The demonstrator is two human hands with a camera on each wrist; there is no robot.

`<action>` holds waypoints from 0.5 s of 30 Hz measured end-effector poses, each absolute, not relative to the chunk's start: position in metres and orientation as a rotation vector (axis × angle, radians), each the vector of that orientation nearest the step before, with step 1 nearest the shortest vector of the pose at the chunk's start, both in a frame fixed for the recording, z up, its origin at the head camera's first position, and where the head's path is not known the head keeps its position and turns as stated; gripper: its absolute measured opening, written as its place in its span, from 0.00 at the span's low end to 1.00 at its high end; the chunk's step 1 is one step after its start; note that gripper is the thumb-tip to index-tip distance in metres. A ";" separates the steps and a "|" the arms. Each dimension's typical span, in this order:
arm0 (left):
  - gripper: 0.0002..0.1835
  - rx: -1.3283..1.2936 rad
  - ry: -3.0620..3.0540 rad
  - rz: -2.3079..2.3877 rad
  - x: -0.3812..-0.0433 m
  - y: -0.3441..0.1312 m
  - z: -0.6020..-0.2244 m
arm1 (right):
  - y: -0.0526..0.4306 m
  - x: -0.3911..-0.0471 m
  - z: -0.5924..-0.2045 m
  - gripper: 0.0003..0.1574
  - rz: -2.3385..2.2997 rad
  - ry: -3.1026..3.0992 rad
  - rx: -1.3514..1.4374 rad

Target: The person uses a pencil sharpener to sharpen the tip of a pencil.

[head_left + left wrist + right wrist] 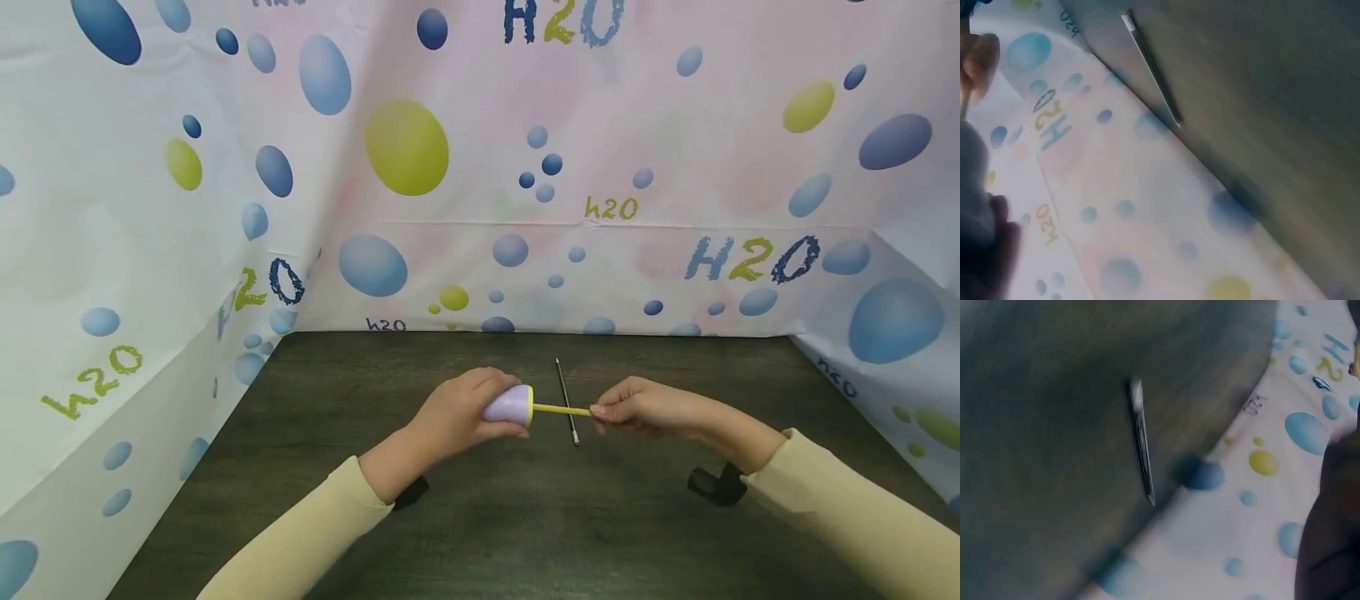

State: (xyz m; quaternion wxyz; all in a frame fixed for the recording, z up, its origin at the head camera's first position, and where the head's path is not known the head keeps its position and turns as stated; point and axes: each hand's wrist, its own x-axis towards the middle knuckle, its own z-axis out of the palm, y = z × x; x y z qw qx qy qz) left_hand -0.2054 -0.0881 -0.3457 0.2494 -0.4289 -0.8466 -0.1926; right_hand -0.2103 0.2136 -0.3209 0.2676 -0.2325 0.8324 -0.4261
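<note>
Cannot see inside the lilac cup (507, 406); cannot make out either end of the yellow stick (551, 408); see the left hand (1002, 253) blurred, cut off in the left wrist view.

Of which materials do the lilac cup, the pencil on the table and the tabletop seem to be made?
Lilac cup: probably plastic, judging by its smooth, evenly coloured wall. Pencil: perhaps painted wood; its dark shaft has a slight sheen. Tabletop: wood or wood-look laminate, fairly matte, with streaky dark grain.
</note>
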 end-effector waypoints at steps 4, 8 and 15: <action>0.27 -0.996 -2.616 -0.807 -0.209 -0.090 -0.340 | 0.208 -0.210 -0.329 0.31 -0.749 2.895 -1.306; 0.24 -0.746 -2.897 -1.208 -0.217 -0.093 -0.332 | 0.204 -0.212 -0.335 0.26 -0.179 3.457 -2.064; 0.23 -0.657 -3.018 -1.687 -0.216 -0.093 -0.327 | 0.202 -0.213 -0.336 0.23 0.092 3.428 -2.682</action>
